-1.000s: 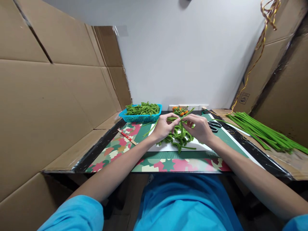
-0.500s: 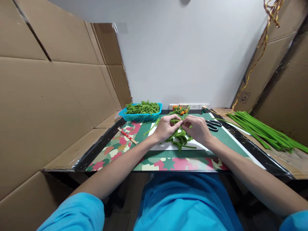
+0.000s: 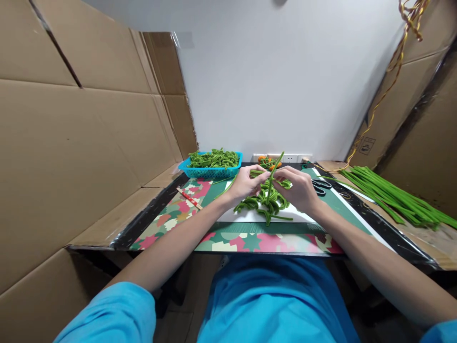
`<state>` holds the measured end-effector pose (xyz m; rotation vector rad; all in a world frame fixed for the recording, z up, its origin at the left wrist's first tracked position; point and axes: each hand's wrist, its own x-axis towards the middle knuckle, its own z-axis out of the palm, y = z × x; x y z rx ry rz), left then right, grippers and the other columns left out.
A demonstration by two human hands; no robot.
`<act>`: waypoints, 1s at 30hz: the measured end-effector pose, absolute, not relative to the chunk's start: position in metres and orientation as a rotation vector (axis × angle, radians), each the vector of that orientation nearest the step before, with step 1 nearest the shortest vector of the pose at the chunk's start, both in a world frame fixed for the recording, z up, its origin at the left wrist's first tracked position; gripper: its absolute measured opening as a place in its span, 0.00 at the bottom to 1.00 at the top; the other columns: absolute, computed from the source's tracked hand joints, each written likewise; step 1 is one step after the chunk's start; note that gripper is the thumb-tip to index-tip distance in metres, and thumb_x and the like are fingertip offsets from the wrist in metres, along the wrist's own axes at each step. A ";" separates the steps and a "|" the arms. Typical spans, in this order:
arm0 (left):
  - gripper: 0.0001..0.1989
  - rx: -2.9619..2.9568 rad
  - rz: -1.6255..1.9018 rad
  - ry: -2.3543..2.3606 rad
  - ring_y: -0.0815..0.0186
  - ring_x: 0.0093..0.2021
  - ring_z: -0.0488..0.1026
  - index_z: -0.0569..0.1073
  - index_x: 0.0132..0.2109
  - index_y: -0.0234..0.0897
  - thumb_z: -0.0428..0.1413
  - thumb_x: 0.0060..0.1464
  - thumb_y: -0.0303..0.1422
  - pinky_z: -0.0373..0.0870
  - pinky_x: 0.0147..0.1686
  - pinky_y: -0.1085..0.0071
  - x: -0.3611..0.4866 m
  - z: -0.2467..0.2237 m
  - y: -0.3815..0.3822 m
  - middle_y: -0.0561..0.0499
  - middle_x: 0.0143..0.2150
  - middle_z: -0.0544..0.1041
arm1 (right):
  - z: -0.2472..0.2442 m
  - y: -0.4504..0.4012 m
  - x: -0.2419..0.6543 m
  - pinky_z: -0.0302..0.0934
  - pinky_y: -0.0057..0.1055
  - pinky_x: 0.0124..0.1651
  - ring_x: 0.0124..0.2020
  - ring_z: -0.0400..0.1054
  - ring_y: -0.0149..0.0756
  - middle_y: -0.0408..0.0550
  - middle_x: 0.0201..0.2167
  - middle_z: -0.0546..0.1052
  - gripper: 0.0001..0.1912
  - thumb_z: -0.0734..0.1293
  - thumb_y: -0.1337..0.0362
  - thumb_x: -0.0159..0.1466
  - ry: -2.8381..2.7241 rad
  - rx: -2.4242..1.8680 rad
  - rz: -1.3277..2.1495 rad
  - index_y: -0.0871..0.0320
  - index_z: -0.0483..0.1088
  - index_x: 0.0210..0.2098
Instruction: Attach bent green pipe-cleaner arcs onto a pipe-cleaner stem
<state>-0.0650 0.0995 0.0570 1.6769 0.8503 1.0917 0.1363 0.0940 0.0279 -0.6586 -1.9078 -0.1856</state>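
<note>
My left hand (image 3: 247,185) pinches a green pipe cleaner (image 3: 280,160) between thumb and fingertips, above the table. Close against it, my right hand (image 3: 295,187) has its thumb and fingers closed at the same fuzzy stem, where another piece seems to cross it. The stem stands tilted, its tip rising above both hands. Below them, several curled green pipe-cleaner pieces (image 3: 273,208) lie heaped on a white sheet (image 3: 228,216). Black-handled scissors (image 3: 320,192) rest just right of my right hand. The fingers partly hide the crossing point.
A blue basket (image 3: 214,173) full of curled green pieces stands at the back left. Orange-tipped pieces (image 3: 274,166) lie behind my hands. Red-wrapped chopsticks (image 3: 189,197) are on the left, a bundle of long green stems (image 3: 396,195) on the right. Cardboard walls (image 3: 107,124) flank the table.
My hands have drawn slightly apart, and the pipe cleaner now stands more upright between them. More of the curled heap shows below. The view has shifted a little.
</note>
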 end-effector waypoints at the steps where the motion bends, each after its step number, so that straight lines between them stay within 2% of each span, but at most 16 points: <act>1: 0.26 1.652 1.103 0.846 0.73 0.14 0.63 0.74 0.41 0.37 0.69 0.49 0.54 0.55 0.14 0.77 -0.065 0.057 0.100 0.59 0.18 0.68 | 0.028 0.094 0.137 0.71 0.31 0.39 0.33 0.77 0.36 0.48 0.37 0.81 0.04 0.67 0.67 0.70 -1.891 -0.649 -0.193 0.54 0.74 0.40; 5: 0.26 1.592 1.092 0.816 0.75 0.14 0.64 0.73 0.41 0.36 0.70 0.50 0.52 0.54 0.14 0.78 -0.064 0.058 0.098 0.59 0.22 0.69 | 0.028 0.096 0.141 0.74 0.32 0.41 0.37 0.80 0.37 0.50 0.43 0.83 0.07 0.67 0.64 0.72 -1.871 -0.634 -0.243 0.53 0.77 0.47; 9: 0.25 1.572 1.033 0.767 0.74 0.16 0.68 0.74 0.44 0.35 0.70 0.50 0.50 0.53 0.14 0.78 -0.064 0.060 0.095 0.58 0.25 0.72 | 0.026 0.099 0.143 0.75 0.33 0.44 0.42 0.81 0.39 0.49 0.44 0.85 0.08 0.67 0.65 0.73 -1.874 -0.593 -0.334 0.52 0.79 0.47; 15: 0.26 1.584 1.022 0.784 0.73 0.16 0.68 0.74 0.45 0.35 0.71 0.50 0.48 0.54 0.15 0.78 -0.066 0.060 0.095 0.57 0.23 0.73 | 0.026 0.101 0.146 0.76 0.32 0.43 0.41 0.82 0.38 0.48 0.43 0.85 0.08 0.68 0.66 0.73 -1.857 -0.523 -0.387 0.52 0.80 0.47; 21: 0.24 1.674 1.033 0.804 0.71 0.16 0.68 0.77 0.44 0.34 0.70 0.51 0.49 0.58 0.15 0.78 -0.068 0.057 0.097 0.57 0.17 0.71 | 0.029 0.102 0.153 0.76 0.35 0.43 0.41 0.80 0.40 0.54 0.42 0.84 0.10 0.65 0.71 0.73 -2.020 -0.419 -0.635 0.57 0.78 0.50; 25: 0.23 1.684 1.065 0.787 0.70 0.17 0.69 0.79 0.41 0.32 0.72 0.48 0.47 0.59 0.15 0.77 -0.068 0.060 0.095 0.56 0.18 0.71 | 0.031 0.101 0.155 0.76 0.36 0.46 0.42 0.80 0.42 0.57 0.43 0.84 0.11 0.65 0.73 0.73 -2.059 -0.352 -0.757 0.60 0.76 0.52; 30: 0.19 1.782 1.128 0.780 0.73 0.16 0.67 0.80 0.38 0.31 0.72 0.49 0.43 0.61 0.17 0.77 -0.068 0.061 0.095 0.56 0.20 0.72 | 0.035 0.099 0.155 0.76 0.36 0.43 0.39 0.80 0.41 0.55 0.41 0.84 0.10 0.66 0.71 0.72 -2.079 -0.328 -0.769 0.58 0.75 0.51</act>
